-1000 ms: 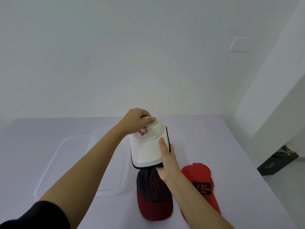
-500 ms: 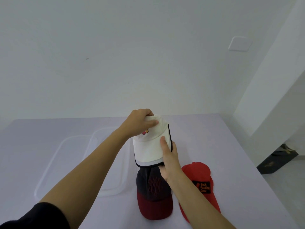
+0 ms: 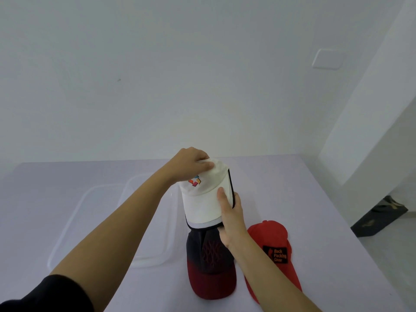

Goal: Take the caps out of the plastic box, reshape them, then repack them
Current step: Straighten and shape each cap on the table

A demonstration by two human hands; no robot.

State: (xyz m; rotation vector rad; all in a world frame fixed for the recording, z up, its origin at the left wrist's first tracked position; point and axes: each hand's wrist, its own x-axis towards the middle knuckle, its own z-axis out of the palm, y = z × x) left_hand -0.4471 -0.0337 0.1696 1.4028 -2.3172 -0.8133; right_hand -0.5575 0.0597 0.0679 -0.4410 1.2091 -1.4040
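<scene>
I hold a white cap [image 3: 202,202] with a coloured logo and black brim edge above the table. My left hand [image 3: 191,164] grips its crown from the top. My right hand [image 3: 230,218] holds the right edge of its brim, thumb on top. Below it on the table lies a dark navy cap with a red brim [image 3: 210,264]. A red cap [image 3: 273,255] with a black patch lies right of it, partly hidden by my right forearm. The clear plastic box [image 3: 155,248] sits to the left on the table, with nothing visible in it.
A clear lid [image 3: 67,224] lies left of the box, partly under it. The lilac table [image 3: 292,188] ends at a white wall behind and at its right edge. A dark bag [image 3: 380,218] stands on the floor to the right.
The white cap has shifted slightly in my hands; the logo was covered by my left hand half a second ago and shows again now. Both hands stay on the cap.
</scene>
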